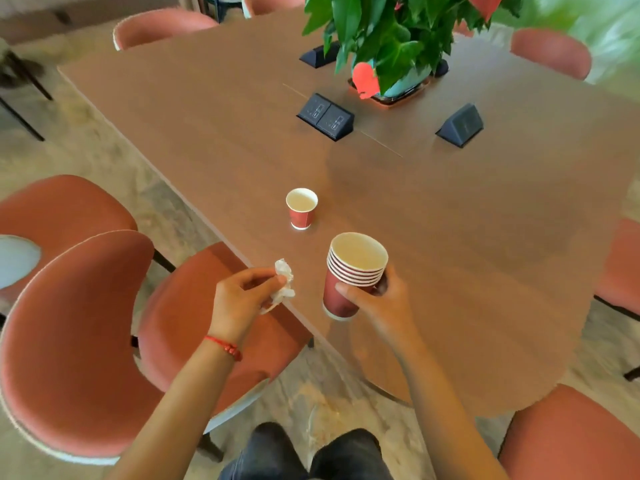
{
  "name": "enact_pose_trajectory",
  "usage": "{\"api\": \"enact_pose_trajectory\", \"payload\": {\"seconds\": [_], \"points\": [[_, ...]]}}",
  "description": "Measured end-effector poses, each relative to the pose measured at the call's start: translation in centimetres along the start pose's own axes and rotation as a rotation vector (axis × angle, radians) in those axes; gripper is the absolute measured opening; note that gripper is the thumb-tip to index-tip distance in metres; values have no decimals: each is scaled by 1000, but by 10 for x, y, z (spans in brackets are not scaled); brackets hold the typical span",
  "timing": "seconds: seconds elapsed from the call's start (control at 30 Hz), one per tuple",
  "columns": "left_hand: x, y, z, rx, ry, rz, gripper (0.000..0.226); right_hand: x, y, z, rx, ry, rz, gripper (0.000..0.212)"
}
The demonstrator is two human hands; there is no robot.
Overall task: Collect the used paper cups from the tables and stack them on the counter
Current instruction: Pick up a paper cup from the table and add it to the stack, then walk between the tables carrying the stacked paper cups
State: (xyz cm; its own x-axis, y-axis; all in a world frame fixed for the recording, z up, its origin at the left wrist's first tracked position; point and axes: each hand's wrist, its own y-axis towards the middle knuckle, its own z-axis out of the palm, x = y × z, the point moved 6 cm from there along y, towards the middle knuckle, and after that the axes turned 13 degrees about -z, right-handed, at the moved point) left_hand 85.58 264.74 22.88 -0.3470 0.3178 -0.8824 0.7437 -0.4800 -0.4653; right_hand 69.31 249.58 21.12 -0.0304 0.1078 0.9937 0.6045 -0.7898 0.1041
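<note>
Right hand [375, 299] grips cup stack [349, 275] inside table edge [301, 315].

We see a long brown wood table [214, 109] with black pop-up socket boxes [325, 116] and a potted plant [398, 39], ringed by salmon-pink chairs [69, 341] on a beige mottled floor [104, 168], evenly lit.

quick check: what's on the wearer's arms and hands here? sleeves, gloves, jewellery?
Both forearms are bare in view: no sleeves and no gloves. The left hand has a thin red string bracelet at its wrist. The right hand and its wrist show no jewellery.
</note>
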Motion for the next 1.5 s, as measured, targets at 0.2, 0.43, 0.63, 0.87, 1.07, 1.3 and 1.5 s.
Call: {"api": "enact_pose_trajectory", "payload": {"seconds": [0.2,0.43,0.63,0.87,1.07,1.3,1.5], "points": [[-6,48,2,-85,-31,-74,12,-9,75,13,31,24,-6,55],[-12,103,3,-69,-18,-128,11,-25,146,38,-43,64,-18,58],[-10,142,-7,-76,-26,-190,17,-44,208,65,-69,81,-35,57],[7,160,-14,-60,-27,-272,12,-78,238,89,-55,-4,-52,56],[15,170,-25,-86,-25,-295,9,-102,235,94,-48,-146,-52,65],[29,175,-25,-85,-72,-347,13,-140,222,95,-55,-182,9,75],[36,174,-22,-62,-89,-372,23,-163,211,98,-54,-169,59,70]]}}
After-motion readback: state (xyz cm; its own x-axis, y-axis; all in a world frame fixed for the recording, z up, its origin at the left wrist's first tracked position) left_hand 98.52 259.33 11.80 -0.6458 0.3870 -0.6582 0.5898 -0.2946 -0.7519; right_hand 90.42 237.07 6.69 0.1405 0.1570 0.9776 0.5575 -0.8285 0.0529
